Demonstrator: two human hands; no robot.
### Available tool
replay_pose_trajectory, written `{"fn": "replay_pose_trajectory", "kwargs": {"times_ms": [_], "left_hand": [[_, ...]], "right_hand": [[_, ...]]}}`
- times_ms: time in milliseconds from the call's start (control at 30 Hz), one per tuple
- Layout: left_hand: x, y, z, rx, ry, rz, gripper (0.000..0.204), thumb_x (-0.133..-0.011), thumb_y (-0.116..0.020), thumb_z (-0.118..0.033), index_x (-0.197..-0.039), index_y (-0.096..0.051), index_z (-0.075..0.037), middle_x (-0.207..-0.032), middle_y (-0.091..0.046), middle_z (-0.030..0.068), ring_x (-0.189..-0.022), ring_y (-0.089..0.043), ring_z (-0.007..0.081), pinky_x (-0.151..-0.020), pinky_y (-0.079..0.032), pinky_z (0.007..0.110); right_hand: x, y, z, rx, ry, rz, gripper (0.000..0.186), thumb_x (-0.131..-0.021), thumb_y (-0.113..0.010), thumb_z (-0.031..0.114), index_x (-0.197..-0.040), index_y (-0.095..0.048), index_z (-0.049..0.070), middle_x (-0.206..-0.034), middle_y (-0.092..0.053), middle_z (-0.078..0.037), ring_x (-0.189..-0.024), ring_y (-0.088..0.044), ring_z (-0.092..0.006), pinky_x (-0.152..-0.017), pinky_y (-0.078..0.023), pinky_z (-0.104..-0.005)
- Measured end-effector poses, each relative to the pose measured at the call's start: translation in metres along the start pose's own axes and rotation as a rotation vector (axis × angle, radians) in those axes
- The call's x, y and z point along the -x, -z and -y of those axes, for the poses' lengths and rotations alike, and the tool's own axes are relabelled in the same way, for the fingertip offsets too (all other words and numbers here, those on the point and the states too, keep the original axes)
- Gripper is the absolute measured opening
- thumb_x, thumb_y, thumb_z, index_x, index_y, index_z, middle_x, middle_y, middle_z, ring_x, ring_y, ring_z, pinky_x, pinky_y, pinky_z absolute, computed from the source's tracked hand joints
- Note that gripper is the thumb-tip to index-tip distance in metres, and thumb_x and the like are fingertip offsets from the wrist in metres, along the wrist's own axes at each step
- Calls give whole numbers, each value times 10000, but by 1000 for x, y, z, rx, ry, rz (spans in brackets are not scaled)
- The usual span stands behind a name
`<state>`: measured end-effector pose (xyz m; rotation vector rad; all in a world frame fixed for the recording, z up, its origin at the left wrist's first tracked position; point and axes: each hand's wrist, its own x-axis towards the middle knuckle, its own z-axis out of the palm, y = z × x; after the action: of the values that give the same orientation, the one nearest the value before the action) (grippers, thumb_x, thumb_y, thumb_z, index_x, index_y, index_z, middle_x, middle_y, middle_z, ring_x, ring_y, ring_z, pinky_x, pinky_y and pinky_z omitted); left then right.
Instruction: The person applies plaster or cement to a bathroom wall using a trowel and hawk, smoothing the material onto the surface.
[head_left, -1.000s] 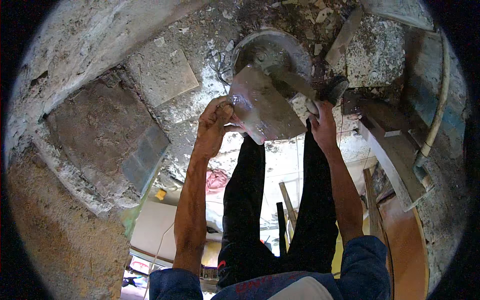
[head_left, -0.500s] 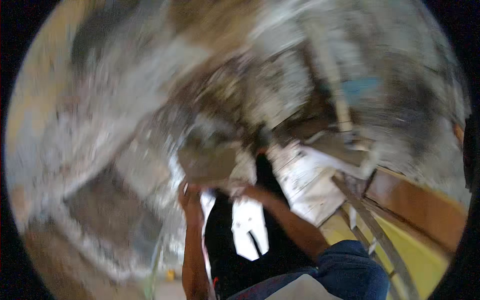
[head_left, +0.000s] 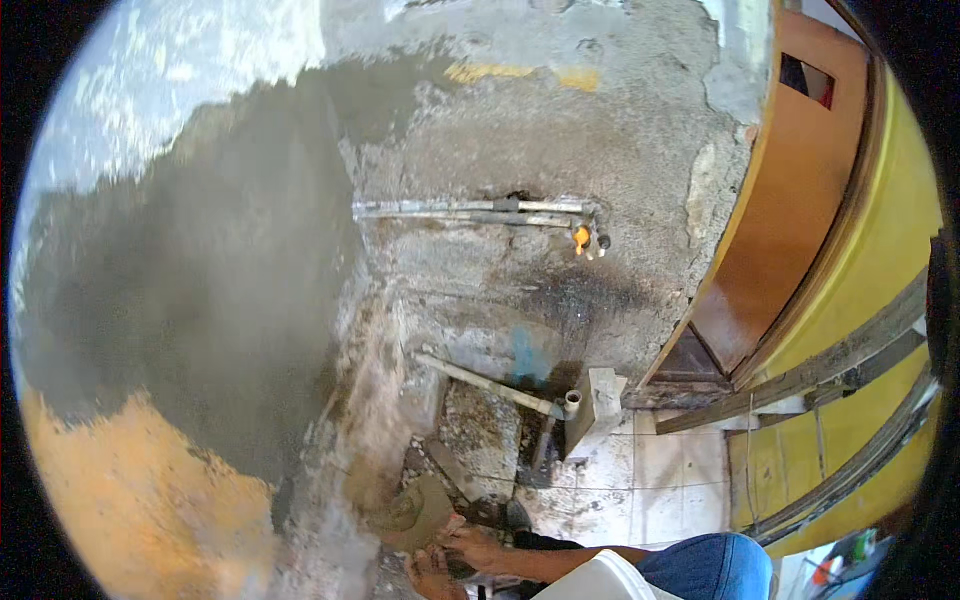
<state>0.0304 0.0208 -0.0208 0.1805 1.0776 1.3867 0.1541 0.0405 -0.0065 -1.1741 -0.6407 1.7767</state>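
Low in the view, my left hand (head_left: pixel 434 573) and my right hand (head_left: pixel 476 549) are close together at the near edge of a flat, grey-brown, mortar-smeared board (head_left: pixel 408 512). The fingers of both hands look closed on that edge, though partly hidden. My right forearm reaches in from the lower right. Ahead on the left is a wall with a wide patch of smooth grey plaster (head_left: pixel 215 270), with pale paint above it and orange-yellow paint below.
Two pipes (head_left: pixel 470 212) run along the rough facing wall to an orange fitting (head_left: pixel 582 238). Lower, a slanting pipe (head_left: pixel 490 382) ends by a white block (head_left: pixel 597 415) on the tiled floor (head_left: pixel 665 465). At right are an orange-brown door (head_left: pixel 785 210) and a wooden ladder (head_left: pixel 790 393).
The view has swung up from the floor to the walls, so my hands and the board now appear lower in it. Both hands remain at the board's edge.
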Motion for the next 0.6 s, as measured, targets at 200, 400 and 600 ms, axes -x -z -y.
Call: {"fn": "replay_pose_trajectory", "kwargs": {"times_ms": [200,400,600], "left_hand": [[-35,-12,2,266,-35,404,579,-1021,-620,-246,-1512,-366,-72,-1456,-484,178,-1275,-536,359,-1032,-509,471],[-32,-49,-22,-915,-416,168,481,-1006,-606,-314,-1411,-459,-100,-1352,-511,161,-1192,-524,320,-974,-471,460],[-13,-126,-86,-719,-326,-24,424,-980,-677,-247,-1301,-616,23,-1257,-629,165,-1147,-592,256,-974,-490,378]], "right_hand": [[-47,4,29,-414,52,57,260,-1025,-594,152,-1223,-608,-16,-1093,-675,-91,-1027,-650,-209,-913,-538,-369],[-85,16,45,-606,6,74,261,-1009,-616,186,-1207,-616,16,-1018,-692,-111,-937,-683,-236,-834,-566,-380],[-114,59,138,295,309,-16,408,-1077,-407,346,-1061,-601,-12,-917,-679,-145,-869,-676,-267,-828,-561,-431]]}}
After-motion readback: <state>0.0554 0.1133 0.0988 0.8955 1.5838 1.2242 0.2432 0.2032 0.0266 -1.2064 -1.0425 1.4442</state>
